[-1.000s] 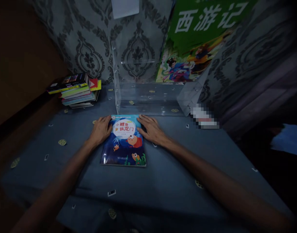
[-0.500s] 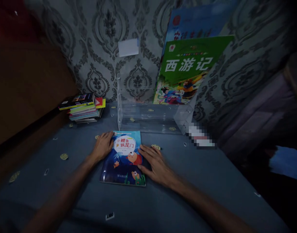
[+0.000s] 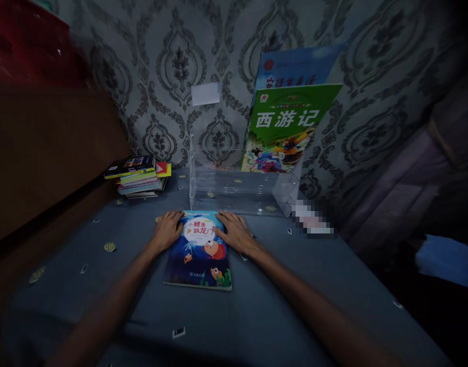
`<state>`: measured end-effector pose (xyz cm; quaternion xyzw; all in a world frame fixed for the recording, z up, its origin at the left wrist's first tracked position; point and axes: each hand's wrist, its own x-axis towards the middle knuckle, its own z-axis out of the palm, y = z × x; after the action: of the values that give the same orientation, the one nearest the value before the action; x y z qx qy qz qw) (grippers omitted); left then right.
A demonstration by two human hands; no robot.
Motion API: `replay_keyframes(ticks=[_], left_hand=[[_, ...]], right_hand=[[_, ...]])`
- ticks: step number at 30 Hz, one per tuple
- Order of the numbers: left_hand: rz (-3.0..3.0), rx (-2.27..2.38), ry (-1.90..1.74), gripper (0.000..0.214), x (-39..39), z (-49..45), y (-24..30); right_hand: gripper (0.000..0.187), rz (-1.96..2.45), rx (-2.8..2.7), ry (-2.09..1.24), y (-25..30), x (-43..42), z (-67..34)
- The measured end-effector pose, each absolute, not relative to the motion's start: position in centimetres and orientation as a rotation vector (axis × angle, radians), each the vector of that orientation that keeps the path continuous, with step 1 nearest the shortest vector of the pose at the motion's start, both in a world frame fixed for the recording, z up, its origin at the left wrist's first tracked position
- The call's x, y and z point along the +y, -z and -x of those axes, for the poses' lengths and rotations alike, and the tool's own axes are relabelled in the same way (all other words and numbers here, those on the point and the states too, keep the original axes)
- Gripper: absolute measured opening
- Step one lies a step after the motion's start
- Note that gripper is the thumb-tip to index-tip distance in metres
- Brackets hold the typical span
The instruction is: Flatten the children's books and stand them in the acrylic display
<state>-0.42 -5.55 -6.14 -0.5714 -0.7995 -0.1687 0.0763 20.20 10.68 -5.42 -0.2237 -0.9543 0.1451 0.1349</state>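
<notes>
A blue picture book [image 3: 197, 260] with a cartoon fish cover lies flat and closed on the cloth-covered table. My left hand [image 3: 168, 230] rests against its upper left edge, fingertips at the top corner. On the opposite side, my right hand [image 3: 236, 232] touches the upper right edge, with its fingers stretched toward the top corner and the thumb over the cover. Neither hand lifts the book. Just behind it stands a clear acrylic book rack [image 3: 237, 204]. A green book [image 3: 283, 132] leans upright in the rack's right part, and a blue book [image 3: 295, 66] shows behind it.
On the left is a stack of books [image 3: 140, 178] beside a brown box-like block [image 3: 54, 153]. A white card [image 3: 205, 94] sits at the rack's upper left. A pixelated item [image 3: 313, 219] lies right of the rack. Patterned wallpaper [image 3: 176, 56] covers the wall behind.
My right hand has slid up along the book's right edge toward the top corner. My left hand stays at the left edge. The whole view has shifted slightly.
</notes>
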Motion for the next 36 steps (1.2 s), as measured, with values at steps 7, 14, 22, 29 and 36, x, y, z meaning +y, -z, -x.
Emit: replay_keyframes(ticks=[7,14,22,29,36], left_hand=[[1.697,-2.467,0.472,0.043,-5.4,0.5,6.3],[1.664,-2.496,0.489,0.043,-5.7,-0.2,6.1],[1.648,-2.482,0.511,0.043,-5.8,-0.9,5.7],[1.562,-2.508,0.915,0.043,-5.1,0.7,6.9],[1.186,-2.541,2.045,0.051,-3.9,2.0,8.7]], right_hand=[[0.059,0.795,-2.721,-0.501,5.0,10.3,-19.4],[0.049,0.858,-2.672,-0.458,4.5,6.4,-21.3],[0.051,0.842,-2.654,-0.496,4.1,2.4,-24.3],[0.054,0.877,-2.626,-0.564,4.2,2.2,-24.2],[0.055,0.826,-2.583,-0.638,6.0,3.5,-23.9]])
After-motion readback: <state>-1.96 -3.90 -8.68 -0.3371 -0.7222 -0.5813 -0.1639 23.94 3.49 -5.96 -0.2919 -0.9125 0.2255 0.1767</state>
